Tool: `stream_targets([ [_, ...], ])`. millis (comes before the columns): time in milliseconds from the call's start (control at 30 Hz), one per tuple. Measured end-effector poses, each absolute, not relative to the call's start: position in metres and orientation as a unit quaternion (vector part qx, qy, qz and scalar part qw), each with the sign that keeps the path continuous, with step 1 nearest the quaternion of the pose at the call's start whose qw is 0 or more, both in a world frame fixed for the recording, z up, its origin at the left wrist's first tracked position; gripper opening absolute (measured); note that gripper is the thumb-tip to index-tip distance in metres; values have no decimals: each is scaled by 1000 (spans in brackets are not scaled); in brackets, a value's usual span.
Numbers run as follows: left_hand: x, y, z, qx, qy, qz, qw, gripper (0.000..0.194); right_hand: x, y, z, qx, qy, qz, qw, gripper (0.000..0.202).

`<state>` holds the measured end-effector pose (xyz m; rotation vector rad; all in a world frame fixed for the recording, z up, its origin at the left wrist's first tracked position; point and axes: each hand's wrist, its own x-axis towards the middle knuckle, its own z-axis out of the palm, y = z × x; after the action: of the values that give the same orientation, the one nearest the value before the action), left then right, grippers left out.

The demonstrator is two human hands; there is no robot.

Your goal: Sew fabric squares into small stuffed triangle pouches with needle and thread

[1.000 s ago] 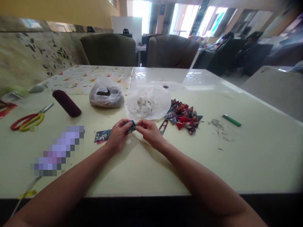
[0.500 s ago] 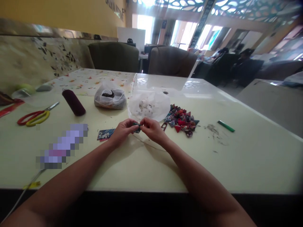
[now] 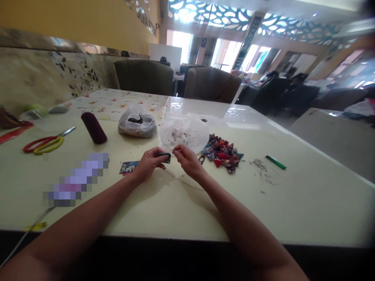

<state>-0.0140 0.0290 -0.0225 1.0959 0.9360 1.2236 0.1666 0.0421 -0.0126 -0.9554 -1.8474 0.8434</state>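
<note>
My left hand (image 3: 146, 164) pinches a small dark green patterned piece of fabric (image 3: 166, 157) between thumb and fingers. Just to its right, my right hand (image 3: 188, 160) has thumb and fingertips pressed together; anything between them is too small to make out. A thin pale thread (image 3: 186, 183) runs across the table below both hands. Beside my left wrist lies a blue patterned cloth piece (image 3: 128, 167). White stuffing (image 3: 179, 134) sits on a white plastic sheet (image 3: 197, 134) beyond the hands. A heap of small pointed fabric pieces (image 3: 224, 150) is right of my right hand.
To the left are red-and-yellow-handled scissors (image 3: 49, 143), a dark maroon thread spool (image 3: 94, 128) and a blurred-out object (image 3: 79, 175) with a cable. A filled plastic bag (image 3: 137, 124) stands behind. At right lie a green cutter (image 3: 275, 162) and thread scraps (image 3: 260, 166).
My hands have drawn slightly apart; they met at the fabric before, and now only my left hand is on it. More of the fabric shows. The camera view has shifted a little.
</note>
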Motion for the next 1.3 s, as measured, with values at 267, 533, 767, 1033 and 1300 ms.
stream_targets([
  [267,-12,33,-28,431,369,574,590,33,168,38,-8,-373,-760,203,491,16],
  [533,-12,33,-25,415,371,600,574,32,166,35,-7,-369,-783,174,469,16],
  [767,-12,32,-25,425,373,601,565,30,166,34,-3,-369,-789,165,462,16],
  [1033,-15,35,-27,447,377,605,541,28,167,33,-1,-374,-803,164,435,16],
  [1300,-18,36,-29,481,384,600,512,26,168,32,1,-384,-799,164,432,16],
])
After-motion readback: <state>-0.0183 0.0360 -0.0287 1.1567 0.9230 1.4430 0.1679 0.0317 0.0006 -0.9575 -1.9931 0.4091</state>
